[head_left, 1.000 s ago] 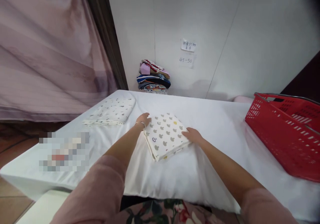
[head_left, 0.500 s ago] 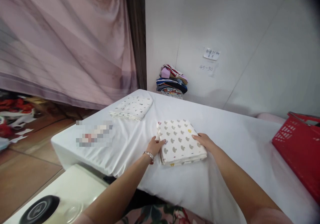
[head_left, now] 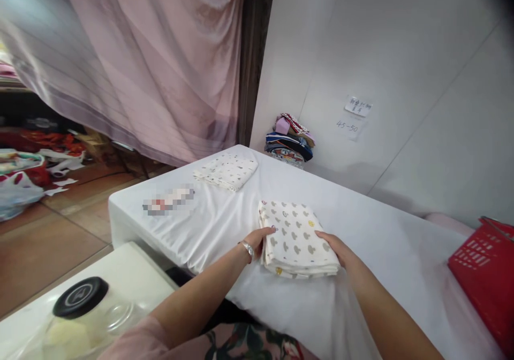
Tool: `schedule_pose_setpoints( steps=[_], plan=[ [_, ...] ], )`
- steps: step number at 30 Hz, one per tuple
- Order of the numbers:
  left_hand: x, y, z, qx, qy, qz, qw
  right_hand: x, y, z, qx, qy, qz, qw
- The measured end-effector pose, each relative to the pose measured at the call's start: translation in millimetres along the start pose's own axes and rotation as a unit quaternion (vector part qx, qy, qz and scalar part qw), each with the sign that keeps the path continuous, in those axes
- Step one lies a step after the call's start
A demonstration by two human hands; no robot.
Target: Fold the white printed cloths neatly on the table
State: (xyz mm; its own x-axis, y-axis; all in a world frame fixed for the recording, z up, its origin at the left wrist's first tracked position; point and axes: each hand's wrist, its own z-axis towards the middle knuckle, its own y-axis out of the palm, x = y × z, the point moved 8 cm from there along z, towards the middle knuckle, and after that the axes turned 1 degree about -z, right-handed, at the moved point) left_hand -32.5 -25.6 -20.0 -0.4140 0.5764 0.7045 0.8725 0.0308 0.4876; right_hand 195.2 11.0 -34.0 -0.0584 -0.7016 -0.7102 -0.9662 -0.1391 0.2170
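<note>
A folded cream cloth with grey and coloured prints (head_left: 295,234) lies on the white-covered table (head_left: 385,253). My left hand (head_left: 260,240) grips its left edge, fingers curled against and under the fold; a bracelet sits on that wrist. My right hand (head_left: 335,247) holds the cloth's right edge, fingers tucked along it. A second folded patterned cloth (head_left: 226,169) rests farther back on the left of the table.
A red plastic basket (head_left: 488,274) stands at the table's right end. A pile of folded clothes (head_left: 291,140) sits against the white wall under two paper notes. A pink curtain (head_left: 140,66) hangs at left. A clear jar with black lid (head_left: 80,309) is at lower left.
The view has swung left, so the basket slid toward the right edge. Both hands moved from the cloth's top to its side edges and now grip it.
</note>
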Motion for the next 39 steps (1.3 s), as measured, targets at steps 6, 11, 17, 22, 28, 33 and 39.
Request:
schedule_pose_setpoints(
  steps=[6, 11, 17, 22, 28, 33, 39],
  plan=[
    [30, 18.6, -6, 0.033, 0.123, 0.058, 0.99, 6, 1, -11, -0.02, -0.016, 0.047, 0.999],
    [53, 24.9, -5, 0.015, 0.198, 0.18, 0.964, 10, -2, -20, -0.011, -0.074, 0.061, 0.995],
    [29, -18.2, 6, 0.114, 0.084, 0.242, 0.96, 15, -12, -18, 0.036, -0.084, 0.058, 0.994],
    [22, -23.7, 6, 0.119, 0.06, 0.278, 0.951, 15, -16, -15, 0.047, -0.07, 0.082, 0.993],
    [19, -25.9, 14, 0.117, 0.059, 0.298, 0.945, 17, -17, -16, 0.057, -0.06, 0.115, 0.99],
    [14, -28.1, 20, 0.099, 0.051, 0.274, 0.955, 15, -18, -19, 0.056, -0.074, 0.1, 0.991],
    [12, -29.1, 24, 0.089, 0.049, 0.258, 0.961, 11, -23, -17, 0.067, -0.122, 0.06, 0.988]
  ],
)
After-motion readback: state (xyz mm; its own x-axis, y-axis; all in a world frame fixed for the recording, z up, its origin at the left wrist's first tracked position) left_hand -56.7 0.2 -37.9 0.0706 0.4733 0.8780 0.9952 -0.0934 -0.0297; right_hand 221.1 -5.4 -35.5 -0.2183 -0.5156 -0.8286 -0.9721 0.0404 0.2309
